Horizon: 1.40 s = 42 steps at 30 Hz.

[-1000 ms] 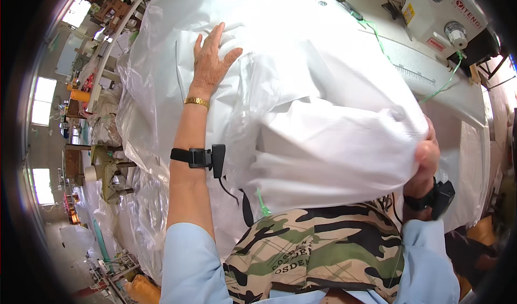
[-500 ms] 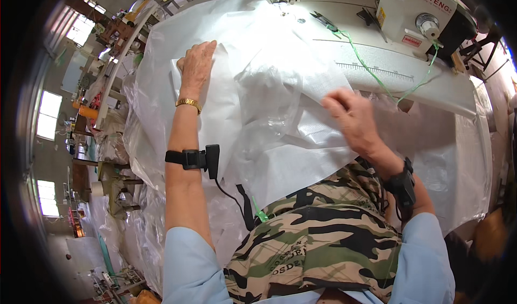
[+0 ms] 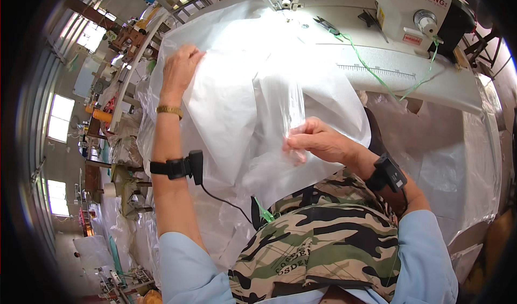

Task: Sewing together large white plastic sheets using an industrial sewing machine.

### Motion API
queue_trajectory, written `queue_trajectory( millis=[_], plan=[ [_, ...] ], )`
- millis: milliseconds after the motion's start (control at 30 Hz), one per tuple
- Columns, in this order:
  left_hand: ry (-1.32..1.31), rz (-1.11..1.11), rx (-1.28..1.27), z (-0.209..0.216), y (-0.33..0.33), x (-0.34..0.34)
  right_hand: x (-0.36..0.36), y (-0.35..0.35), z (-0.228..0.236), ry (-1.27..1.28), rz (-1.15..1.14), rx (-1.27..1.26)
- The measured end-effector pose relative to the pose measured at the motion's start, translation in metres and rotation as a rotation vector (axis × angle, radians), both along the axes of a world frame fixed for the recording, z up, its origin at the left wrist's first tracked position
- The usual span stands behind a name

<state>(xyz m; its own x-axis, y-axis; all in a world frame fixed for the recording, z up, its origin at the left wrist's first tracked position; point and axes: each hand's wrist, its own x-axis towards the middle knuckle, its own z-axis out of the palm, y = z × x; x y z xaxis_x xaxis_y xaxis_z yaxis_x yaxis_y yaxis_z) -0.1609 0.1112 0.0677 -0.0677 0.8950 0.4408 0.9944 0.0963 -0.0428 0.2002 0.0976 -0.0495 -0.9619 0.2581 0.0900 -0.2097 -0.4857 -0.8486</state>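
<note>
A large white woven plastic sheet (image 3: 226, 99) spreads over the sewing table and down toward my lap. At its left part my left hand (image 3: 180, 70) is closed on the sheet, fingers curled round its edge. Clear plastic film (image 3: 293, 102) is drawn out in a gathered strand, and my right hand (image 3: 318, 141) pinches its lower end near the middle. Above the sheet, the sewing machine's needle area (image 3: 285, 2) glows under a bright lamp, which washes out the cloth below it.
The sewing machine (image 3: 412, 8) stands at the far right. Dark thread snips (image 3: 327, 26) and a green string (image 3: 371, 70) lie on its bed, which carries a printed ruler. Clear plastic sheeting (image 3: 431, 158) covers the right side. Cluttered benches fill the left.
My right hand has moved left and down, and now pulls a strand of clear film. My left hand has shifted left with the white sheet's edge.
</note>
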Motion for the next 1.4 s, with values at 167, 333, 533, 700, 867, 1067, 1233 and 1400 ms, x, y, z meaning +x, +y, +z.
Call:
queue_trajectory(
  millis=[167, 333, 533, 700, 867, 1067, 1233, 1400],
  plan=[
    [-0.05, -0.188, 0.085, 0.011, -0.041, 0.039, 0.026, 0.002, -0.037, -0.049, -0.09, -0.173],
    [0.247, -0.136, -0.072, 0.035, -0.076, 0.061, 0.035, -0.003, -0.036, -0.289, -0.275, -0.131],
    [-0.14, -0.432, -0.083, 0.076, -0.137, 0.082, 0.048, 0.007, -0.042, -0.276, -0.269, -0.159],
    [-0.24, -0.446, -0.178, 0.08, -0.181, 0.114, 0.048, 0.005, -0.046, -0.301, -0.301, -0.163],
    [-0.483, -0.52, -0.481, 0.035, -0.184, 0.14, 0.036, 0.001, -0.068, -0.276, -0.509, 0.058],
    [-0.455, -0.653, -0.309, 0.038, -0.175, 0.158, 0.035, -0.009, 0.015, 0.149, -0.892, 1.272],
    [-0.363, -0.678, -0.295, 0.064, -0.163, 0.17, -0.008, -0.054, 0.029, 0.179, -0.549, 1.23],
    [-0.44, -0.591, -0.375, 0.076, -0.132, 0.172, -0.059, -0.118, -0.02, 0.379, -0.298, 1.208]
  ],
)
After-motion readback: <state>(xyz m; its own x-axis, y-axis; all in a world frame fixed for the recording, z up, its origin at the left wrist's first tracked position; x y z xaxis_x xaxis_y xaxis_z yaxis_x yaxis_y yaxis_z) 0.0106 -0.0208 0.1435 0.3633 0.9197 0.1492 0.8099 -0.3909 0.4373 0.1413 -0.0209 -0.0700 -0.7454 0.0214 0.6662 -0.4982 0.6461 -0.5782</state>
